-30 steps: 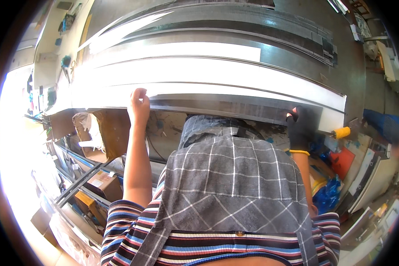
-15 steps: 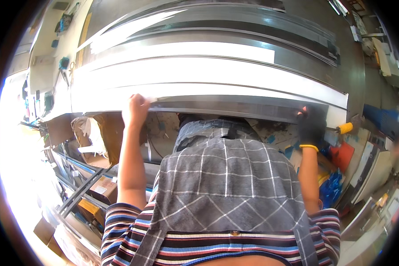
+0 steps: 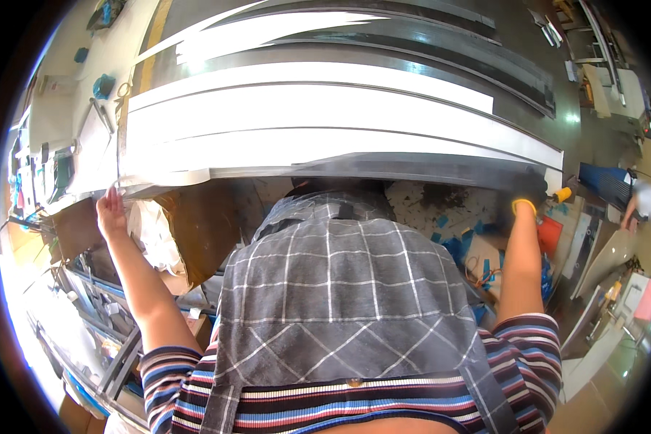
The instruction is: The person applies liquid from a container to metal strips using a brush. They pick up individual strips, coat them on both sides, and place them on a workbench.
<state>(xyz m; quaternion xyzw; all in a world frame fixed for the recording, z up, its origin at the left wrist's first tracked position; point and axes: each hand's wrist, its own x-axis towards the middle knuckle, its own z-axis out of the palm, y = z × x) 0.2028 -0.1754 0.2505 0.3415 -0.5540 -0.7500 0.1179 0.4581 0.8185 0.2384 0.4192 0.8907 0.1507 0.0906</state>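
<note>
My left hand [image 3: 111, 214] is at the left end of the table's near edge, fingers drawn together at the end of a thin pale film [image 3: 184, 178]. That film runs right along the edge toward a dark glossy strip [image 3: 412, 163], which lies along the near side of long white panels [image 3: 311, 112]. At the strip's right end rests my right hand [image 3: 526, 194], in a black glove with a yellow cuff. Its fingers blend into the dark strip, so their grip is hidden. A yellow-handled tool [image 3: 563, 194] lies just right of the glove.
Dark long profiles [image 3: 441, 50] lie farther back on the table. At the far left are a teal tape measure [image 3: 103, 87] and scissors [image 3: 125, 89]. Below the left edge stands an open cardboard box [image 3: 210, 224]. Another person's arm [image 3: 628, 213] shows at far right.
My left hand has moved far left along the table edge, drawing the pale film with it. The right hand stays near the strip's right end, and my view has shifted slightly.
</note>
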